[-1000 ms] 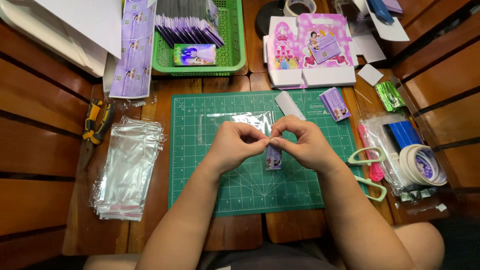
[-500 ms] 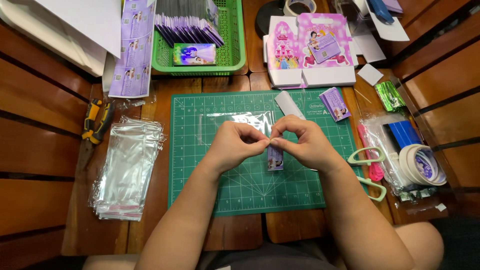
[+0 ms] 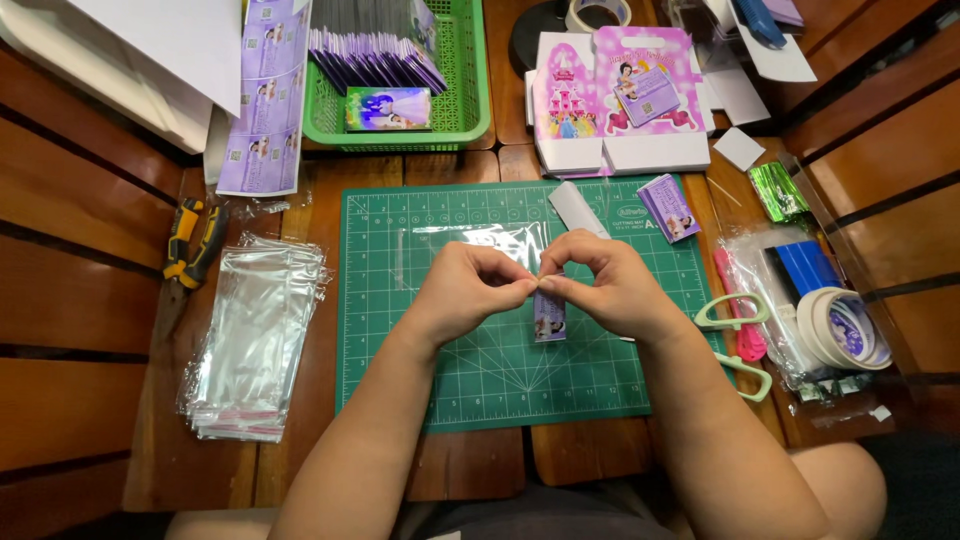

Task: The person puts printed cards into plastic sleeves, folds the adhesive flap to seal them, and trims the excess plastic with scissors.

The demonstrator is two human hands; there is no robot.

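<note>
both hands (image 3: 540,285) pinch-gripped on purple packet (image 3: 549,318)

**Both hands pinched together at centre**

The person's two bare forearms reach forward from the bottom of the view and converge. The left hand (image 3: 462,292) is curled, knuckles up, thumb and forefinger pressed together in a pinch. The right hand (image 3: 612,285) mirrors it, fingers bent, its pinching fingertips (image 3: 548,284) touching those of the left. Both wrists angle slightly inward.
</note>
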